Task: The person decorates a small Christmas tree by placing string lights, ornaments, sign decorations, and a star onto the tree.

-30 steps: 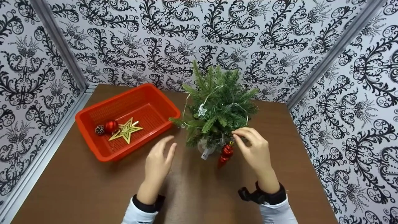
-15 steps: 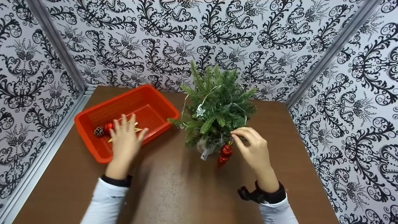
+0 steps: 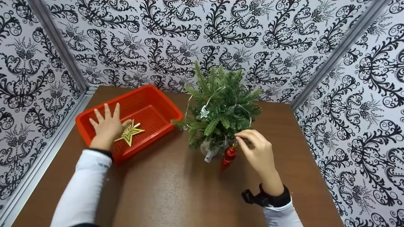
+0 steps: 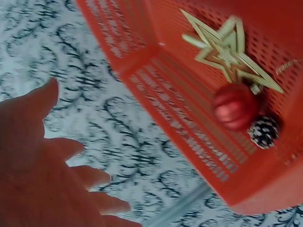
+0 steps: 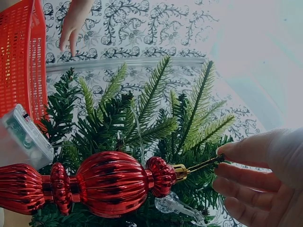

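My left hand (image 3: pixel 108 126) is spread wide above the left end of the red basket (image 3: pixel 157 136), holding nothing. Inside lies a gold star ornament (image 3: pixel 128 134). The left wrist view shows a red ball ornament (image 4: pixel 235 108) and a small frosted pinecone (image 4: pixel 263 132) beside the star; in the head view the hand covers them. My right hand (image 3: pixel 257 149) pinches the gold loop (image 5: pixel 201 165) of a red finial-shaped Christmas ornament (image 5: pixel 111 184) between thumb and index finger. That ornament hangs at the lower front of the small Christmas tree (image 3: pixel 221 104).
A wire light string with a clear star (image 3: pixel 204 112) drapes over the tree. Its clear battery box (image 3: pixel 208 156) hangs at the tree's base. Basket and tree stand on a brown table (image 3: pixel 176 195), with patterned walls (image 3: pixel 195 37) behind and at both sides.
My left hand has moved left from beside the tree to over the basket, its fingers spreading. The right hand has stayed at the red ornament's loop.
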A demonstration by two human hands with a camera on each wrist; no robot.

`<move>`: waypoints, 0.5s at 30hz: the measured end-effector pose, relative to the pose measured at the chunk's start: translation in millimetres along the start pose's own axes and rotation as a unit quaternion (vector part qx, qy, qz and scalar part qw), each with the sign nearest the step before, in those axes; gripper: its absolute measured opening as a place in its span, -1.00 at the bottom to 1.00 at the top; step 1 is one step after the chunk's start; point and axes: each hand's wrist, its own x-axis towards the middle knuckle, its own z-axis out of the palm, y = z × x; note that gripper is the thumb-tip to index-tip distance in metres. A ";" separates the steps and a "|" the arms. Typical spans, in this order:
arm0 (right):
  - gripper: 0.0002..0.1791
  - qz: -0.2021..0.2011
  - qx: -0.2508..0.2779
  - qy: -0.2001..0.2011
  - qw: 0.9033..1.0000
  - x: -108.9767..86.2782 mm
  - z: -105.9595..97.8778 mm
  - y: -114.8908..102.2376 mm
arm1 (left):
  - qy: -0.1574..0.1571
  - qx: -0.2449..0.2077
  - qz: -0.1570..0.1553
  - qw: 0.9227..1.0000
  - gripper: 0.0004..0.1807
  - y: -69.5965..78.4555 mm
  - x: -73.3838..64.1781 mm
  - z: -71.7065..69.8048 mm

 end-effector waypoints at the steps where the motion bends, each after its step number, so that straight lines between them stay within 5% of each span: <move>1: -0.82 -0.001 -0.001 0.000 1.000 0.3 -0.3 0.2 | -0.009 0.004 -0.009 1.000 -0.02 -1.5 5.7 -2.0; 9: -0.81 0.000 0.000 -0.001 1.000 0.3 -3.2 0.4 | -0.071 -0.001 -0.037 0.997 -0.03 -8.4 43.2 -6.2; 15: -0.80 -0.002 0.005 -0.004 1.000 -1.1 -3.1 0.1 | -0.115 -0.031 -0.069 0.990 -0.06 -14.7 49.0 5.1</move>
